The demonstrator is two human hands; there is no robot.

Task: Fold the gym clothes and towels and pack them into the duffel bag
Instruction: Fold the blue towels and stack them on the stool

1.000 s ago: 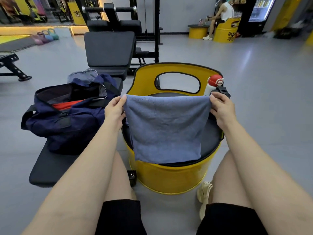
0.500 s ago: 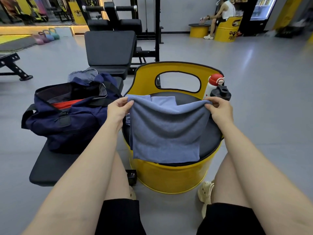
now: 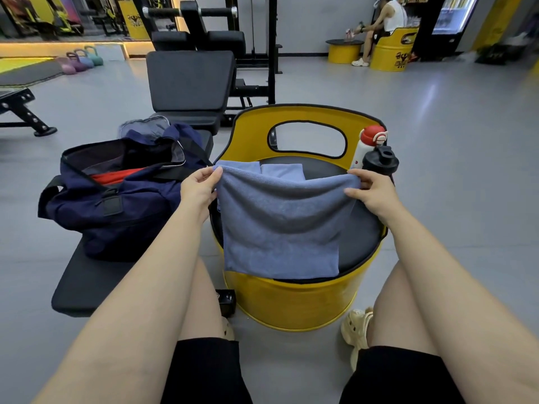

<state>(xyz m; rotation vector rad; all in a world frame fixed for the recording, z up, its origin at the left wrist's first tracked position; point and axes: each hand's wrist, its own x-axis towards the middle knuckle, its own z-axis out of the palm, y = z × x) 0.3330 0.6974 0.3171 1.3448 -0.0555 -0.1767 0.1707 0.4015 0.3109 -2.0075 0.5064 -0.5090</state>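
Blue-grey towel (image 3: 281, 225) on the yellow barrel seat (image 3: 297, 301): its held edge has dropped from taut to slack, far half now visible. Left hand (image 3: 198, 189) and right hand (image 3: 370, 193) pinch the top corners. Fold under way; open duffel bag (image 3: 116, 196) waits alongside.

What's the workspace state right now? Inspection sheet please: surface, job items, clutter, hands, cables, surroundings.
Surface: yellow drum seat with black cushion; black bench to its left.
Job's things: blue towel draped over the cushion, near edge hanging past the front; navy duffel bag open on the bench, red item inside.
Clutter: white bottle with red cap and black shaker at the seat's right edge.
Grippers: left hand and right hand each pinch a top corner of the towel.
Cables: nothing seen.
Surroundings: gym floor, kettlebells, seated person far back.
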